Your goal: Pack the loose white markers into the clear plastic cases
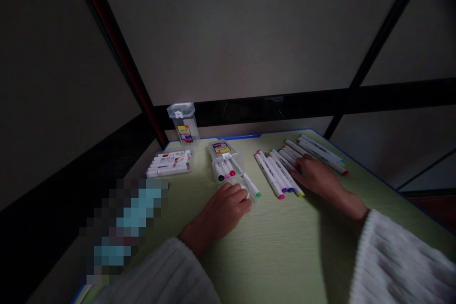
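A clear plastic marker case (228, 154) lies on the table with its lid end towards me. Inside it are several white markers (221, 169) with black, pink and red ends, and one green-ended marker (252, 184) sticks out over the opened lid. My left hand (226, 206) is closed on that lid, its fingers curled over the near edge. To the right, white markers (272, 175) lie in a loose row. My right hand (317, 175) reaches down among them with bent fingers, closed at a marker; the fingertips are partly hidden.
At the back left stands a tall clear box (185, 126) with a label. In front of it lies a flat case of markers (170, 162). More markers (322, 152) rest beyond my right hand. A blurred patch (131, 223) covers the table's left side. Wall panels (249, 33) rise behind the table.
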A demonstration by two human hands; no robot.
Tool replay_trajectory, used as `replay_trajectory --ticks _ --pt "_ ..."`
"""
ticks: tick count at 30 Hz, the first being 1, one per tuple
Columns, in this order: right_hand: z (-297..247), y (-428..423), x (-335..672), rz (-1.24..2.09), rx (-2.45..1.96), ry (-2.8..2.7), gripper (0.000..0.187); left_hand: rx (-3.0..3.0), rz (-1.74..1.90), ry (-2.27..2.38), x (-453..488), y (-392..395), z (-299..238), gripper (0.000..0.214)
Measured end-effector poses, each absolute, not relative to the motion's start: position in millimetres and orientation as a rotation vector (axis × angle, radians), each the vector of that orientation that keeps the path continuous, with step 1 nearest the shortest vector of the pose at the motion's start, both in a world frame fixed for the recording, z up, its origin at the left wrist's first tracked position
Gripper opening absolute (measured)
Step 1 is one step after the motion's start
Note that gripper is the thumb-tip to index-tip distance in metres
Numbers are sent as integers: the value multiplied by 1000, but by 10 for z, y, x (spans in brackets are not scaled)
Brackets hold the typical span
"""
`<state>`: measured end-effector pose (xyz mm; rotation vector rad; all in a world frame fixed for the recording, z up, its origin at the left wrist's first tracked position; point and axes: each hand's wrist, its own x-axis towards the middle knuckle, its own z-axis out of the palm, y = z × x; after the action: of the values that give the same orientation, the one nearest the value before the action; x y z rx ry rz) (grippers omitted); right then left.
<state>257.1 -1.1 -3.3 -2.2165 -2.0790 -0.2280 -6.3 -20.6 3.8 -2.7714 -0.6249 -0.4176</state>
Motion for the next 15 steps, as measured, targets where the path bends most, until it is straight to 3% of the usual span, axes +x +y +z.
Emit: replay_trajectory --ticks 7,15 --pt "-22 -29 2547 -278 -2208 -2037 22 -2786 -420 -656 -73 -225 107 12" --pt "31 -74 2449 -322 -1867 -2002 23 -2770 -493 -621 -64 -267 160 12"
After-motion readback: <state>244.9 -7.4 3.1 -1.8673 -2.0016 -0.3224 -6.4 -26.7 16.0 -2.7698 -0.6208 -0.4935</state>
